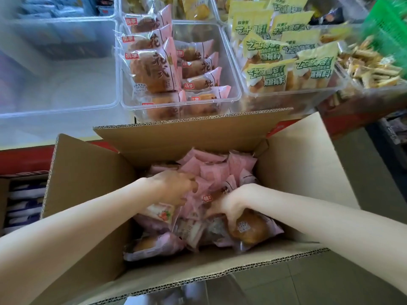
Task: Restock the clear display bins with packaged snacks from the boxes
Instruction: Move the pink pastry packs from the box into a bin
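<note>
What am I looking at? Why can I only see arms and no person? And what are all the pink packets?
The camera sits on a person's head and looks down, so you see only their arms. Both hands are inside an open cardboard box full of pink bread packets. The left hand curls round some packets, and the right hand grips one with a brown bun showing. Behind the box stand clear plastic bins. The middle bin already holds the same pink packets, standing in rows. The bin to its right holds yellow packets, and the bin to its left looks empty. The person is moving snacks from box to bins.
</note>
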Tool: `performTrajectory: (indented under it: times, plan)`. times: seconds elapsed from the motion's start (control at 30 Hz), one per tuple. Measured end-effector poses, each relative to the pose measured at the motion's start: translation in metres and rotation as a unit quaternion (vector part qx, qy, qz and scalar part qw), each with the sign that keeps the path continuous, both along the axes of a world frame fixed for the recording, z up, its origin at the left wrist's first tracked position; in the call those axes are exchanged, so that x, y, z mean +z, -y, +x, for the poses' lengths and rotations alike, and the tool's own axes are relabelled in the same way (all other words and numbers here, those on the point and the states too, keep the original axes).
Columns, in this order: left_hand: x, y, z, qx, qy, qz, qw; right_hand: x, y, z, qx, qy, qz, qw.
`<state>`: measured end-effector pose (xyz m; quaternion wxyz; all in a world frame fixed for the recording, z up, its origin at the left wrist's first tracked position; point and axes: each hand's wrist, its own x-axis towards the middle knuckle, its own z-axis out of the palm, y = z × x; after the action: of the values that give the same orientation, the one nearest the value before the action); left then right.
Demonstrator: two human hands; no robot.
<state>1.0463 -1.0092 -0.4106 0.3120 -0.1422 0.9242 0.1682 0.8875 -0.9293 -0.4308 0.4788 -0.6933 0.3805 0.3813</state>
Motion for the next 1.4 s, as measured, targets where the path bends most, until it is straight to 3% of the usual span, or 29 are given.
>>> performTrajectory:
  times: [0.13,0.2,0.27,0.33,0.4,0.6,0.77,0.8,0.83,0.9,0.93,1.0,1.1,1.17,1.2,1.27,1.4]
  plan:
    - [0.002,-0.001,0.002,0.056,0.007,0.056,0.997,-0.007,-0.007,0.007,0.100,-0.075,-0.019,0.992]
    - [0.006,0.000,0.000,0.094,0.001,0.095,0.991,0.001,-0.003,0.004,0.110,-0.069,-0.026,0.991]
    - [0.014,0.003,-0.002,0.171,-0.015,0.186,0.967,0.024,0.013,-0.002,0.041,-0.040,-0.042,0.997]
    - [0.030,0.011,-0.006,0.270,0.001,0.306,0.913,0.058,0.036,-0.006,-0.080,0.010,-0.111,0.990]
    - [0.053,0.024,-0.007,0.344,0.008,0.372,0.862,0.097,0.058,-0.004,-0.193,0.067,-0.166,0.965]
    - [0.129,0.072,0.004,0.384,-0.133,0.381,0.831,0.184,0.107,0.010,-0.418,0.194,-0.229,0.857]
    - [0.168,0.102,0.029,0.418,-0.239,0.329,0.812,0.239,0.140,0.003,-0.479,0.325,-0.296,0.760]
    - [0.170,0.110,0.035,0.431,-0.250,0.316,0.808,0.247,0.148,-0.003,-0.464,0.318,-0.317,0.764]
    - [0.171,0.117,0.041,0.439,-0.256,0.306,0.805,0.252,0.155,-0.009,-0.422,0.285,-0.336,0.793]
    - [0.175,0.130,0.048,0.453,-0.275,0.286,0.798,0.253,0.166,-0.015,-0.302,0.179,-0.322,0.879]
    - [0.178,0.135,0.050,0.460,-0.291,0.277,0.792,0.248,0.169,-0.014,-0.253,0.132,-0.314,0.906]
    - [0.180,0.144,0.052,0.477,-0.332,0.264,0.770,0.235,0.178,-0.009,-0.218,0.106,-0.356,0.902]
    - [0.175,0.156,0.050,0.520,-0.419,0.189,0.720,0.222,0.200,-0.010,-0.249,0.116,-0.490,0.827]
    - [0.168,0.168,0.051,0.570,-0.463,0.104,0.671,0.217,0.217,-0.017,-0.253,0.046,-0.558,0.789]
    - [0.164,0.173,0.053,0.591,-0.465,0.071,0.655,0.215,0.225,-0.020,-0.248,0.012,-0.564,0.787]
    - [0.151,0.178,0.058,0.608,-0.442,0.030,0.659,0.209,0.236,-0.021,-0.226,-0.030,-0.531,0.816]
    - [0.122,0.174,0.064,0.598,-0.359,0.015,0.716,0.183,0.249,0.004,-0.131,-0.039,-0.434,0.891]
